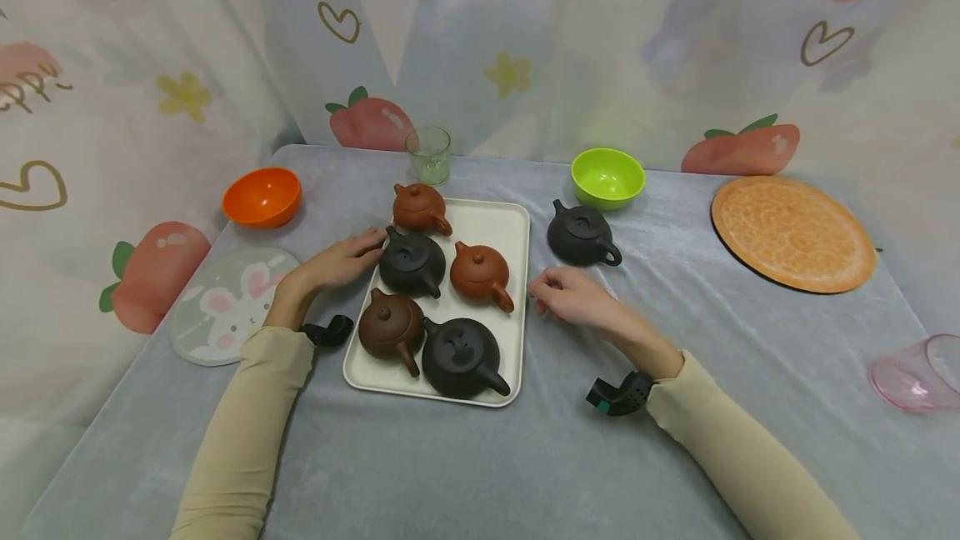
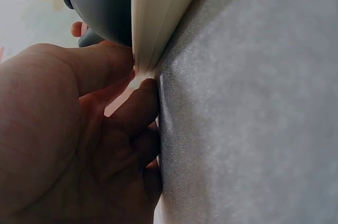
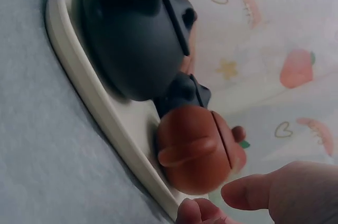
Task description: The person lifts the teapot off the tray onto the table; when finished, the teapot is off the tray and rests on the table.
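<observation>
Hands [image 1: 341, 261] [image 1: 573, 294] set at left and right rims of cream tray [image 1: 510, 227], left pinching its edge, right loosely open beside it; best lifted level, keeping five teapots [image 1: 411, 262] steady.

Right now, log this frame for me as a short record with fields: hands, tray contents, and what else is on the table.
left hand: at the left edge of the tray, fingers by the rim beside a black teapot
right hand: on the cloth at the tray's right edge, fingers loosely curled, holding nothing
on tray: five teapots, three brown, two black
off tray: lone black teapot, right of the tray
also on table: orange bowl, green bowl, glass, rabbit mat, orange round mat, pink cup
</observation>
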Demonstrator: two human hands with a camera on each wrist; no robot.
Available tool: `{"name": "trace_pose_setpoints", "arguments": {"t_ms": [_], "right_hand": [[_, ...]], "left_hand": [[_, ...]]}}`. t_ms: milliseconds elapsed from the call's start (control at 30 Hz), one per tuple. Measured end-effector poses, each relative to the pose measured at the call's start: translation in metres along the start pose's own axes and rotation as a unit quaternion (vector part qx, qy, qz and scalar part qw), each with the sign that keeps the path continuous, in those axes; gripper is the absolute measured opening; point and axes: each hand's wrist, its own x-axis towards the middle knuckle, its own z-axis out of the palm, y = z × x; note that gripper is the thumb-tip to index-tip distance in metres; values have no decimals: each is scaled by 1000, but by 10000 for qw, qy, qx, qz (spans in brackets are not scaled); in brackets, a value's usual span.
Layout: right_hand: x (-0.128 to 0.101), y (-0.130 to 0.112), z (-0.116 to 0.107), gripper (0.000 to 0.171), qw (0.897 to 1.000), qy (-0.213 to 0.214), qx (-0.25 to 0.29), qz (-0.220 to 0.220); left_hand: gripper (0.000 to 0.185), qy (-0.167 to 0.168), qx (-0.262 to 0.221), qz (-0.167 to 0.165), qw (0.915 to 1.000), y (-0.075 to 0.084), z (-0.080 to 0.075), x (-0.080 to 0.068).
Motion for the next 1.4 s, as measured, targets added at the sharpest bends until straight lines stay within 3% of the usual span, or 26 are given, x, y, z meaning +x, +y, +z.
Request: {"name": "trace_pose_setpoints", "arguments": {"t_ms": [267, 567, 800, 933, 1400], "right_hand": [[1, -6, 12, 34, 9996, 53, 184, -221], [1, -10, 25, 38, 9991, -261, 343, 5], [4, -8, 34, 38, 9954, -519, 658, -464], [4, -8, 36, 39, 9939, -592, 781, -508], [6, -9, 29, 47, 9976, -326, 571, -226]], "left_hand": [[54, 19, 7, -13, 10000, 0, 0, 1], [53, -77, -6, 43, 10000, -4, 6, 0], [53, -90, -84, -30, 9999, -8, 8, -1], [53, -106, -112, -53, 9999, -6, 6, -1], [54, -10, -1, 11, 10000, -2, 1, 2]]}}
